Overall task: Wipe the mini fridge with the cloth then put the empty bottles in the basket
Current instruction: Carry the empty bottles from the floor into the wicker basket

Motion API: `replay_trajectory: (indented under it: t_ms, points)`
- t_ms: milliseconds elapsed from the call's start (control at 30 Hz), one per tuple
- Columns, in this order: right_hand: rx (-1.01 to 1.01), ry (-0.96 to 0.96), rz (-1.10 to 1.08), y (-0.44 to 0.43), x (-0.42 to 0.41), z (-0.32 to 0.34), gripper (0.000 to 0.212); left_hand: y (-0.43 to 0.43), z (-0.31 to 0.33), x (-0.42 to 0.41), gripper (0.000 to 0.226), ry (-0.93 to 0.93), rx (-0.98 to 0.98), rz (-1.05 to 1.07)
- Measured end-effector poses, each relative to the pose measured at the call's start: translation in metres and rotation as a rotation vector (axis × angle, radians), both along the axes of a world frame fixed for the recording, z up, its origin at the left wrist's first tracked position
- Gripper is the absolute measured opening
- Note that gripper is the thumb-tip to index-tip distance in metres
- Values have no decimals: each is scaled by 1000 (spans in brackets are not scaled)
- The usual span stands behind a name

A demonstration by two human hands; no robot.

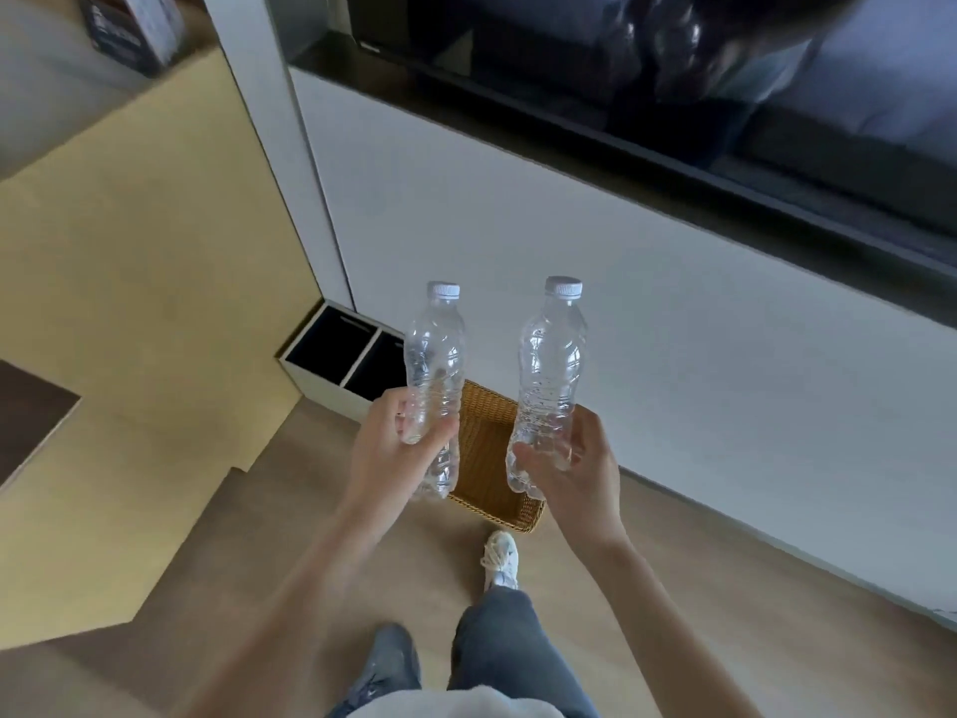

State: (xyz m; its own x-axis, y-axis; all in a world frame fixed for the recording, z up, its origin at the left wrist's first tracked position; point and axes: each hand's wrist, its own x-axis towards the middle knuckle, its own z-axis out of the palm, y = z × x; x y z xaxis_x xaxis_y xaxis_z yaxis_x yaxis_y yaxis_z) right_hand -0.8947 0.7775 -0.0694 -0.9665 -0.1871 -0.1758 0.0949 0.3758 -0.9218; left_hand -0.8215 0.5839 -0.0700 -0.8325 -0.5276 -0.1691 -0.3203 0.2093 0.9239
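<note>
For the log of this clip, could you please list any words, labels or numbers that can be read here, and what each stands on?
None can be read.
Dark box, top left: it carries pale print, too blurred to read.
Left bottle and right bottle: clear plastic, no label visible; white caps show no legible marks.
Wicker basket: no text.

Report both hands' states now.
Left hand: closed on the left empty bottle.
Right hand: closed on the right empty bottle.
</note>
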Motion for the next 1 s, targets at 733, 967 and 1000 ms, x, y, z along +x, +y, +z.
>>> replay_trajectory:
  t_ms: [733,967,1000]
  points:
    - [542,-306,870,-109,-273,-441,66,-19,-441,-181,54,-350,614,713]
    - [643,-459,956,-117,-306,-652,84,8,-645,-208,71,-442,698,776]
    - [651,-465,964,-120,-306,-670,83,12,-662,-209,71,-453,696,791]
